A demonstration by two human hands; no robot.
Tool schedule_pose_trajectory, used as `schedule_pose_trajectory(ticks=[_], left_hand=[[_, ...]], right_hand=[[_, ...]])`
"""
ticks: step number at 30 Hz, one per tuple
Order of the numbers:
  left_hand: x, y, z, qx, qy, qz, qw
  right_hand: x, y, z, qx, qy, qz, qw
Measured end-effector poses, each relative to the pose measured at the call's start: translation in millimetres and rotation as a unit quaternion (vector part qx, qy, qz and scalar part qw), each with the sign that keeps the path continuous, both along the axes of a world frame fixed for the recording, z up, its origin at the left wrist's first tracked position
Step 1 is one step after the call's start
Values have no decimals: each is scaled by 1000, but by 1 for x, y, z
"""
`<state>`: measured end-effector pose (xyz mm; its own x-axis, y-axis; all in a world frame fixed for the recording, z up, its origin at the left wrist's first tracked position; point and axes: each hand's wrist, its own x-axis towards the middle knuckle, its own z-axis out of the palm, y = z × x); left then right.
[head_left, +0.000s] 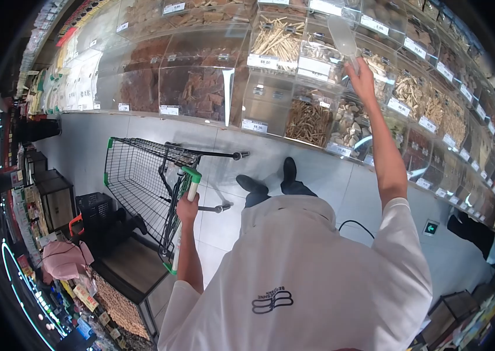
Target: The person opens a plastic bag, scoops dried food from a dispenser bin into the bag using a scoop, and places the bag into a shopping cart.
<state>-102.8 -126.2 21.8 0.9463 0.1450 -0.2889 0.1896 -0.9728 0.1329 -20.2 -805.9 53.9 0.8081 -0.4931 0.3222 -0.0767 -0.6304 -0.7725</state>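
Observation:
My right hand (361, 79) reaches forward over the clear bins and is closed on the handle of a translucent scoop (341, 36). The scoop's wide end points away from me, and I see nothing in it. Around it are bins of dried goods, among them pale dried sticks (278, 38), brown twig-like pieces (307, 121) and light flat slices (349, 124). My left hand (188, 207) is wrapped round the handle (193, 186) of a wire shopping cart (136, 169) with green corner pieces, at my left side. No goods show in the cart's basket.
Price tags (255, 126) line the fronts of the bins. Dark bark-like pieces (203, 90) fill bins on the left. A dark cabinet (136, 266) and a bin of round tan goods (120, 301) stand behind the cart. Another person (475, 234) stands at the far right.

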Motion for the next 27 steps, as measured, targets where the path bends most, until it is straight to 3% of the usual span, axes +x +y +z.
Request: schedule_pose_trajectory(ticks=[1,4,5,11,12,15,17,20,24,25,27], left_hand=[[0,-2,2,5,-5,1,1000],[-2,5,-5,6,-21,4,1000],[-3,4,-4,7,-26,7,1000],[-5,-8,6,9,-30,12,999],[-5,-8,5,12,-30,13,999],[-5,-9,4,12,-41,10,999],[-3,-11,7,8,-37,14,999],[1,-18,12,11,-37,13,999],[7,-19,7,-17,-42,18,999],[8,-20,8,-17,-42,26,999],[11,-24,10,-18,-33,44,998]], right_hand=[[5,3,-6,45,56,-25,997],[-3,17,0,6,3,-11,1000],[-12,29,25,-10,52,-21,998],[-63,61,66,-177,79,174,965],[-74,76,75,-119,135,186,966],[-107,111,54,-100,203,229,947],[-129,130,4,-104,231,273,928],[-149,155,-74,-155,213,253,931],[-127,155,-69,-100,181,253,945],[-117,150,-57,-79,232,225,943],[-94,140,-40,-133,173,180,959]])
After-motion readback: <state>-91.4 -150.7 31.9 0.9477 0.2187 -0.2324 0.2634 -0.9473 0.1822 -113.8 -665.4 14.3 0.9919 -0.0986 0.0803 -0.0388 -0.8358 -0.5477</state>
